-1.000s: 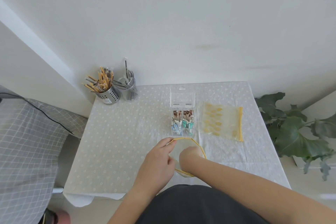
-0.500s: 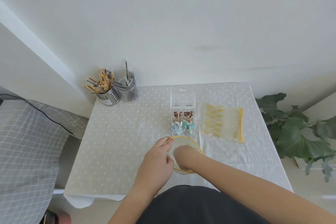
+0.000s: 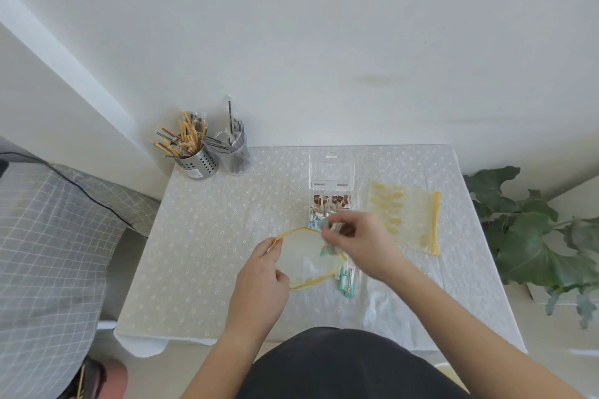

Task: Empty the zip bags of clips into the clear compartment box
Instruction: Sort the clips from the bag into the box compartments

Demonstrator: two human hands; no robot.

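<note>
My left hand [image 3: 262,272] pinches the yellow rim of an open zip bag [image 3: 304,259] and holds its mouth wide above the table. My right hand [image 3: 359,236] is out of the bag, holding a small bunch of teal clips [image 3: 329,226] just over the near end of the clear compartment box [image 3: 330,201]. The box holds brown clips at the far end and blue and teal clips nearer me; its lid [image 3: 331,172] lies open behind it. A teal clip [image 3: 325,250] hangs at the bag's rim, and a few teal clips [image 3: 346,280] lie on the cloth beside the bag.
A flat zip bag [image 3: 405,220] with a yellow pattern lies right of the box. Two metal holders, one with pencils [image 3: 194,162] and one with cutlery [image 3: 235,155], stand at the back left corner. A leafy plant [image 3: 534,236] stands off the table's right edge.
My right hand has come out of the bag with clips and moved up toward the box. Some teal clips now lie on the cloth beside the bag.
</note>
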